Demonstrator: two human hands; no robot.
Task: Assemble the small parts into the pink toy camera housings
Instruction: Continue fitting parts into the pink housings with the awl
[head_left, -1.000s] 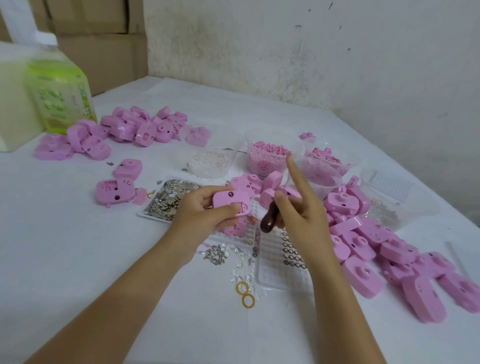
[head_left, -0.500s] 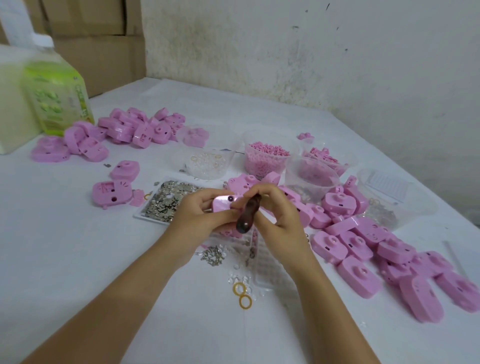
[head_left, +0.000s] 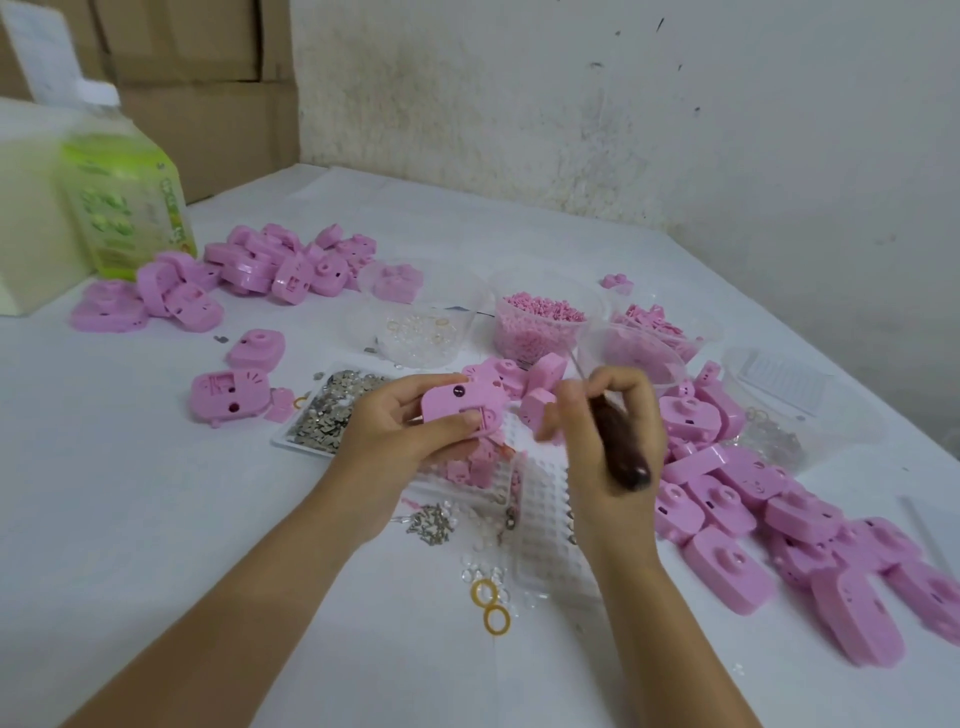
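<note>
The left hand (head_left: 395, 436) holds one pink camera housing (head_left: 460, 408) just above the table (head_left: 130, 519) — the thumb lies on the front and the fingers curl round the back. The housing has a small dark dot near its top edge.

The right hand (head_left: 608, 467) is closed round a tool (head_left: 621, 452) with a dark handle. The thin metal tip points up and away toward the cups, apart from the housing. This hand looks a bit blurry.

Under the hands sits a white tray (head_left: 545, 525) full of little holes. Left of it is a flat tray of shiny metal bits (head_left: 332, 410). Near the wrists lie a small heap of screws (head_left: 431, 519) and two yellow rings (head_left: 491, 605).

Behind the hands stand clear cups — one cup of tiny pink bits (head_left: 540, 322) and one cup of rings (head_left: 421, 332).

A big pile of pink housings (head_left: 737, 509) spreads out on the right side. Another pile of housings (head_left: 270, 265) lies far back on the left, next to a green bottle (head_left: 124, 202). One open housing (head_left: 228, 395) lies by itself on the left, well apart from the hands.
</note>
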